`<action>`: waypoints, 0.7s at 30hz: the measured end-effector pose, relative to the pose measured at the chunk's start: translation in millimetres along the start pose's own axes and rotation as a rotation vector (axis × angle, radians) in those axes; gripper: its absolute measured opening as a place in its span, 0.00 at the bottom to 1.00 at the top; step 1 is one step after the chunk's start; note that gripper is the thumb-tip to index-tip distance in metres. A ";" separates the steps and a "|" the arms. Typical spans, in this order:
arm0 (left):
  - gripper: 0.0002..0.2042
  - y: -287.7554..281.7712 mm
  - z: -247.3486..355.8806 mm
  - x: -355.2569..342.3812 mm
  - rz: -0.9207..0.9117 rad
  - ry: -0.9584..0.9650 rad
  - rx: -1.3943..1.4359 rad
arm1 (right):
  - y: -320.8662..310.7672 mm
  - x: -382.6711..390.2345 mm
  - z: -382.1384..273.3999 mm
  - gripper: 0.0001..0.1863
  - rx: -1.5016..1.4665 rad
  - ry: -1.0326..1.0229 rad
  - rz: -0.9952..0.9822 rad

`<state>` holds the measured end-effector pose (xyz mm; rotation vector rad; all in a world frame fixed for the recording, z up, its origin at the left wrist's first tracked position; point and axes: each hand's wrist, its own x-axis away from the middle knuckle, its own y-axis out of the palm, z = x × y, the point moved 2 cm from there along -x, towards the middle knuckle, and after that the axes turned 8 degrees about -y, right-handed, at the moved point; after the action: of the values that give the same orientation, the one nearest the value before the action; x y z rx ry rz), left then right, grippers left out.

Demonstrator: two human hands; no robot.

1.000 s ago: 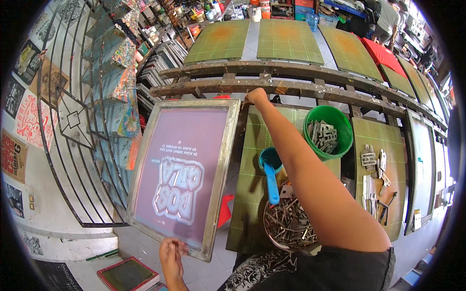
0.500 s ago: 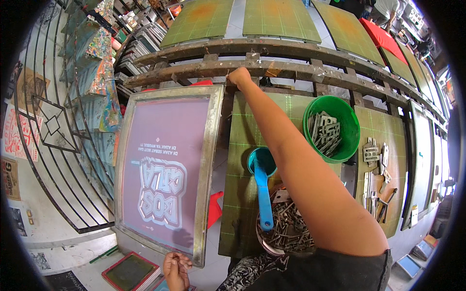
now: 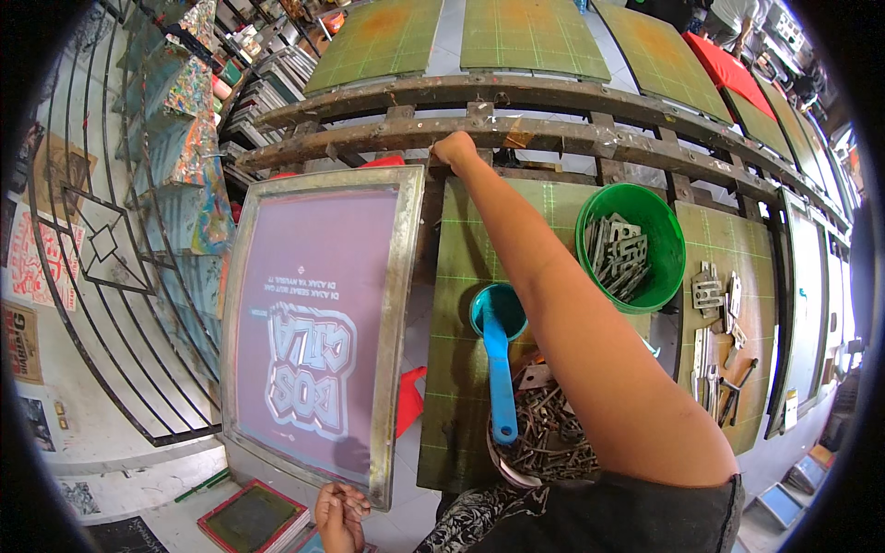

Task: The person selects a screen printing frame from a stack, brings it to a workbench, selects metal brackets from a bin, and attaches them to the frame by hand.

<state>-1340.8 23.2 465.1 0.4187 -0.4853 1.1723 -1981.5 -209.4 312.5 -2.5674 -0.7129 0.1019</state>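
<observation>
My right arm reaches across to the near wooden rail, where my right hand (image 3: 453, 150) is closed at the upper right corner of a silk-screen frame (image 3: 395, 323). Whatever its fingers grip is hidden behind the hand. The frame stretches a purple mesh with pale lettering and lies tilted on the left. Close to its lower edge, my left hand (image 3: 339, 518) has its fingers curled together; I cannot make out anything in them. Under my right forearm stands a tub of bolts (image 3: 551, 433), with a blue plastic dipper (image 3: 499, 369) just beyond and partly over it.
A green bucket (image 3: 671, 249) of metal brackets stands right of my arm on a green printing board (image 3: 461, 405). Loose brackets (image 3: 708, 290) and wrenches (image 3: 735, 392) lie farther right. Black metal bars (image 3: 101, 355) curve along the left; more boards (image 3: 530, 37) lie beyond the rails.
The view has shifted very slightly. My left hand sits a little lower by the frame's edge, while my right hand stays at the rail.
</observation>
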 end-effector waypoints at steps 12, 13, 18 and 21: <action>0.19 6.9 -0.5 0.9 0.000 -0.066 -0.025 | -2.8 10.3 0.8 0.19 -0.127 0.045 -0.014; 0.19 8.9 0.6 1.4 0.018 -0.076 -0.032 | -1.5 10.6 0.5 0.19 -0.106 0.036 -0.021; 0.19 8.9 0.9 0.4 0.039 -0.119 -0.080 | -1.6 9.2 0.4 0.21 -0.080 0.037 -0.067; 0.21 14.2 11.5 2.7 0.073 -0.076 -0.534 | -4.7 15.9 -3.5 0.22 -0.085 0.053 -0.042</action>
<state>-1354.9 23.7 477.0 -0.0173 -0.8570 1.0488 -1969.3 -199.3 318.6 -2.6232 -0.7653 -0.0105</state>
